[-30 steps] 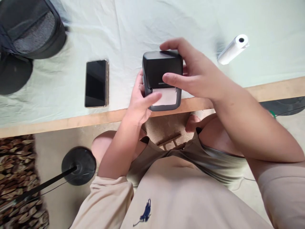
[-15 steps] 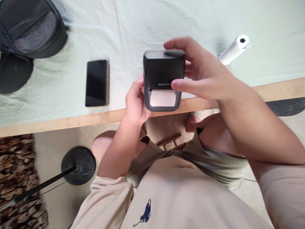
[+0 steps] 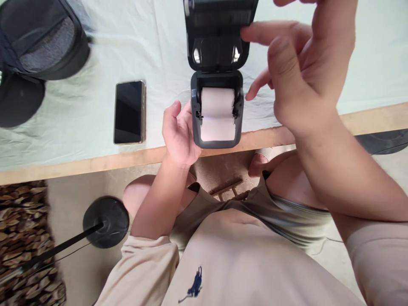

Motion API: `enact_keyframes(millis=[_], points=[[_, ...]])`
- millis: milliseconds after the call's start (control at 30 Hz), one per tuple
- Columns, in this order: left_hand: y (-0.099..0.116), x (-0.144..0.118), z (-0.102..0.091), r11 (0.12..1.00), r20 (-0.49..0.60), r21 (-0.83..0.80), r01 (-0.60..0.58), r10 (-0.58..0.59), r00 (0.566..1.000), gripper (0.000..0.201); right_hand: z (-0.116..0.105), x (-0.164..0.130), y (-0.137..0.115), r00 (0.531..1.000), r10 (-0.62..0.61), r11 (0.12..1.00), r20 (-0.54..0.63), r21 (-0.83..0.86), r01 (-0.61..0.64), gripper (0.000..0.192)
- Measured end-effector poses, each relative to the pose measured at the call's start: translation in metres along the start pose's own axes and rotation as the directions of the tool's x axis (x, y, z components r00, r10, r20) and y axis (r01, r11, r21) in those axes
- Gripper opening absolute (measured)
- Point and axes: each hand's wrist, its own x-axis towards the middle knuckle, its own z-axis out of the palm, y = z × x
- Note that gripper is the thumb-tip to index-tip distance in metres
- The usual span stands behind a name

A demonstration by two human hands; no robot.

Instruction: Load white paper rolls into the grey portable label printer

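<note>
both hands work: left hand point(image 3: 179, 135) cups printer point(image 3: 217, 114); right hand point(image 3: 302, 72), loosely spread, touches lid point(image 3: 219, 32).

- It looked like an informal home or small workroom setup rather than a fitted office.
- The surface point(image 3: 95, 159) was a plain wooden board with a creased pale cloth point(image 3: 95, 38) spread over it.
- A phone point(image 3: 129, 111) lay on the cloth at the left, and a dark bag point(image 3: 41, 38) sat at the far left.
- Below lay a bare floor point(image 3: 73, 187), a round black stand base point(image 3: 106, 221), and a patterned rug point(image 3: 22, 238) at the near left.
</note>
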Motion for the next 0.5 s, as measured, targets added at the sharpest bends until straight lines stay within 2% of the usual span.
enact_keyframes(millis=[100,200,233,300,367,433,500], points=[[-0.002,0.001,-0.001,0.999,0.042,-0.036,-0.012,0.013,0.999,0.06,0.0,-0.001,0.0,0.998,0.041,0.997,0.046,-0.069,-0.038,0.028],[-0.003,0.0,0.0,0.997,0.058,-0.081,-0.01,0.015,0.998,0.053,0.001,-0.002,0.001,0.988,0.019,0.98,0.154,-0.2,0.012,0.032],[-0.004,0.0,0.0,0.997,0.055,-0.079,-0.01,0.014,0.998,0.046,0.002,-0.002,0.0,0.976,0.047,0.956,0.213,-0.291,0.017,0.033],[-0.005,-0.001,0.001,0.999,0.048,-0.046,-0.02,0.022,0.999,0.031,0.004,0.0,-0.002,0.932,0.178,0.865,0.315,-0.502,0.004,0.035],[-0.006,-0.001,0.002,0.999,0.049,-0.001,-0.04,0.04,0.998,0.026,0.008,0.002,-0.005,0.881,0.307,0.759,0.359,-0.652,0.001,0.04],[-0.007,-0.001,0.001,0.999,0.061,0.025,-0.046,0.045,0.997,0.026,0.01,0.005,-0.008,0.851,0.375,0.699,0.367,-0.715,0.0,0.047],[-0.008,0.001,0.001,0.999,0.068,0.014,-0.049,0.048,0.997,0.021,0.008,0.006,-0.01,0.879,0.329,0.775,0.344,-0.63,-0.043,0.049]])
